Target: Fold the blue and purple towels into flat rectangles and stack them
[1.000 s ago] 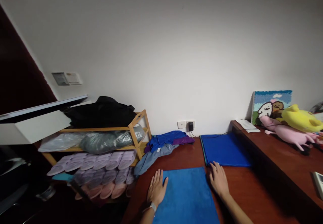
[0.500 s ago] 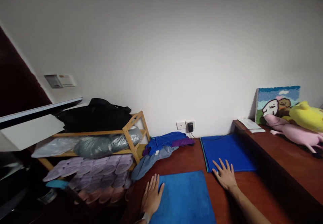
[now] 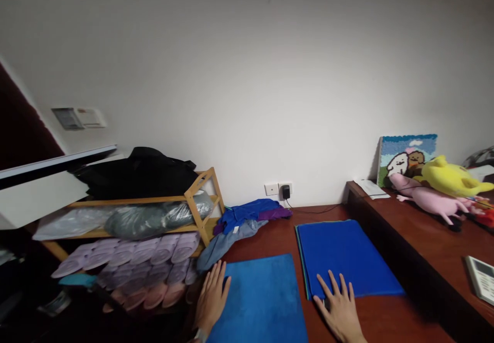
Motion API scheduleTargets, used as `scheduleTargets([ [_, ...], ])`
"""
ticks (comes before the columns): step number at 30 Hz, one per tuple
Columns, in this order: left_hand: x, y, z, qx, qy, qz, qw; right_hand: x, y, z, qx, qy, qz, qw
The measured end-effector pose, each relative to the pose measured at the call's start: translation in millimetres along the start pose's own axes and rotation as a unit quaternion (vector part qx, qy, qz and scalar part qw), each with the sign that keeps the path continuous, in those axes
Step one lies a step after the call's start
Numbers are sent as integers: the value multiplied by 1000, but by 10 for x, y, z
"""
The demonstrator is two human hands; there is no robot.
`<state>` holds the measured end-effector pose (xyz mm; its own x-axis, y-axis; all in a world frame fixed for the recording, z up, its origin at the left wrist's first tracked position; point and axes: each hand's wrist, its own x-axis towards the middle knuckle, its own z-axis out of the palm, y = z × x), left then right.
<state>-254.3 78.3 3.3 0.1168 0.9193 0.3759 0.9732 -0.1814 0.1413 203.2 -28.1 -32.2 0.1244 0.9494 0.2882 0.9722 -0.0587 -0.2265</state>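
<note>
- Grip released: R hand (image 3: 339, 309) palm down, fingers spread, tips at btm edge of dk-blue cloth (image 3: 343, 255), lower R of frame;
- that cloth runs up-frame from fingertips; long axis: can't tell; R hand nearer;
- L hand (image 3: 211, 296) open too, btm ctr-L, along L edge of lt-blue cloth (image 3: 258, 302), which lies btm ctr, between both hands.

Plain royal-blue folded cloth (image 3: 343, 255)

The left hand (image 3: 211, 297) lies palm-down at the left edge of the light-blue cloth (image 3: 262, 302), the right hand (image 3: 339, 309) splayed to its right.
</note>
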Motion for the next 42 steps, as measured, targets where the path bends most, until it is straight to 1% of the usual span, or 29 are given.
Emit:
scheduleTargets([
  [2,-255,77,-180,-16,37,15,999,-151,-19,6,3,8,-8,1000],
  [3,-422,104,-270,-26,41,19,999,-204,-25,-2,3,8,-10,1000],
  [6,-1010,130,-502,-53,15,24,998,-268,-49,-99,3,-9,-11,1000],
  [9,-1574,87,-655,-62,-26,20,998,-272,-140,-296,9,-36,6,999],
  [11,-1854,40,-711,-60,-50,25,997,-352,-269,-435,25,-33,0,999],
  [12,-1953,16,-727,-58,-55,34,996,-437,-353,-487,40,-22,-23,999],
  [14,-2071,-30,-741,-48,-46,65,996,-692,-537,-524,80,2,-102,992],
  [15,-2094,-52,-741,-43,-34,84,995,-847,-624,-504,100,10,-149,984],
  [17,-2092,-92,-739,-38,-9,112,993,-1149,-761,-406,122,20,-225,966],
  [19,-2067,-127,-745,-44,4,121,992,-1370,-828,-284,119,40,-273,954],
  [20,-2058,-143,-754,-50,2,121,991,-1439,-839,-238,113,55,-282,951],
  [22,-2059,-163,-792,-67,-13,108,992,-1501,-835,-207,105,80,-273,953],
  [23,-2066,-166,-823,-74,-23,97,992,-1506,-831,-228,105,84,-262,956],
  [25,-2078,-155,-923,-86,-37,70,993,-1490,-833,-339,113,75,-242,961],
  [27,-2059,-115,-1087,-99,-38,53,993,-1457,-847,-525,128,55,-241,960],
  [28,-2031,-84,-1197,-109,-34,50,992,-1434,-853,-642,134,48,-242,960],
  [29,-1991,-45,-1328,-122,-27,47,991,-1406,-856,-773,140,45,-243,959],
  [31,-1880,58,-1646,-152,-8,41,987,-1328,-838,-1082,150,49,-239,958],
  [34,-1681,274,-2222,-201,7,33,979,-1170,-735,-1655,161,68,-257,950],
  [38,-1470,631,-2999,-253,10,21,967,-986,-467,-2493,149,117,-299,935],
  [40,-1403,815,-3326,-273,-2,12,962,-952,-301,-2879,133,144,-321,927],
  [42,-1352,996,-3580,-292,-26,11,956,-966,-127,-3212,111,154,-338,922],
])
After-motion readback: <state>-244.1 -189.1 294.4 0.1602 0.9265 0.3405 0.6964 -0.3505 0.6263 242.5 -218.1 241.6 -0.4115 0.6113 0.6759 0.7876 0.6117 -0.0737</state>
